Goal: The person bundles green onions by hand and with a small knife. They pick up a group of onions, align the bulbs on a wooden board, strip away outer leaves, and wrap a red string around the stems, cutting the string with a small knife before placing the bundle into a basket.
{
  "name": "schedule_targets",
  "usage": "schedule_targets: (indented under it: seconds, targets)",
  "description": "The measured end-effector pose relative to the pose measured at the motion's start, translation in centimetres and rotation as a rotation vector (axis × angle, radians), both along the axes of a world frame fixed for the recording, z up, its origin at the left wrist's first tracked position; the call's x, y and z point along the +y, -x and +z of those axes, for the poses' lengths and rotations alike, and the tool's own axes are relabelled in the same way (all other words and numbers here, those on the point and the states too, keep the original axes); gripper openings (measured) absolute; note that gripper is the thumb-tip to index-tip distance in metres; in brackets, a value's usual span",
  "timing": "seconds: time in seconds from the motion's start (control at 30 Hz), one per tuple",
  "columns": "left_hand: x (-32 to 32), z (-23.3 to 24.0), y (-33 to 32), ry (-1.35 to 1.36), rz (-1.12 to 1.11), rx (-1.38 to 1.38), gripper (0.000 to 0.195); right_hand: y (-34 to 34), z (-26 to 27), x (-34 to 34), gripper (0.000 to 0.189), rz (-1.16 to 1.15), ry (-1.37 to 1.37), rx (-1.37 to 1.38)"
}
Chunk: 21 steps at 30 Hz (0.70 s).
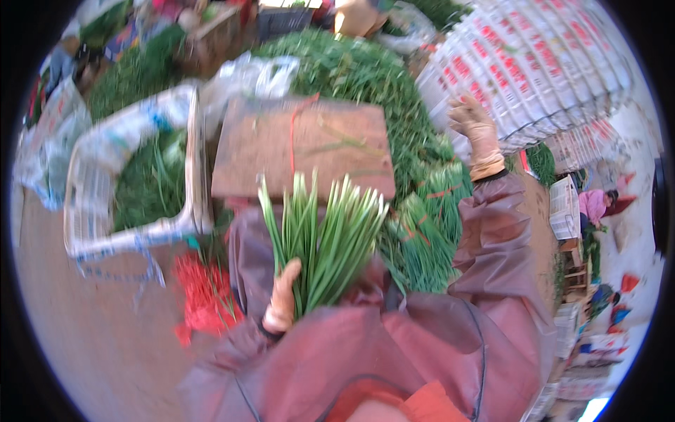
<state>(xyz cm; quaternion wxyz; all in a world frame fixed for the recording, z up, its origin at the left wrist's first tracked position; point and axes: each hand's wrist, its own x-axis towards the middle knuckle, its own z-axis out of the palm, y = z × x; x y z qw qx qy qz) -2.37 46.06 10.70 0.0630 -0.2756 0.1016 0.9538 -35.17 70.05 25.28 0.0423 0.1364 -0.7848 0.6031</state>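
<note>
My left hand [283, 298], in a pale glove, grips a loose fan of garlic chives [329, 237] over my lap. Their pale cut ends point towards the wooden board [274, 140] in front of me. My right hand [473, 129], also gloved, is raised at the right, nearest a stack of white plastic crates [532, 74] bearing red writing. Nothing shows in that hand; its fingers are blurred and slightly apart. On the board lie a red tie strip [292, 134] and a few stray stems. Below my right arm rest tied bundles of chives [422, 237] with red bands.
A large heap of loose greens [343, 63] lies behind the board. To the left stands a white plastic basket [84, 211] holding greens. Red tie strips [200, 290] are piled beside my left knee. Other people, including one in pink [593, 205], sit farther off.
</note>
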Motion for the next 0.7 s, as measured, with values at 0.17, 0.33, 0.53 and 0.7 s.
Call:
schedule_targets:
  seconds: [0.17, 0.33, 0.53, 0.7]
  targets:
    - [-0.2, -0.7, -0.6, 0.158, 0.049, 0.048, 0.041, -12.6, -0.7, -12.5, 0.038, 0.742, -0.480, 0.595]
    - [-0.1, -0.3, -0.8, 0.129, 0.098, -0.022, 0.039, -12.2, -4.5, -17.2, 0.021, 0.863, -0.419, 0.291]
    - [0.0, -0.4, -0.2, 0.407, 0.011, 0.070, 0.042, -12.5, -7.2, -16.9, 0.016, 0.760, -0.425, 0.593]
    - [0.5, -0.8, 0.1, 0.679, -0.011, 0.128, 0.048, -9.7, -4.1, -17.2, 0.040, 0.626, -0.207, 0.178]
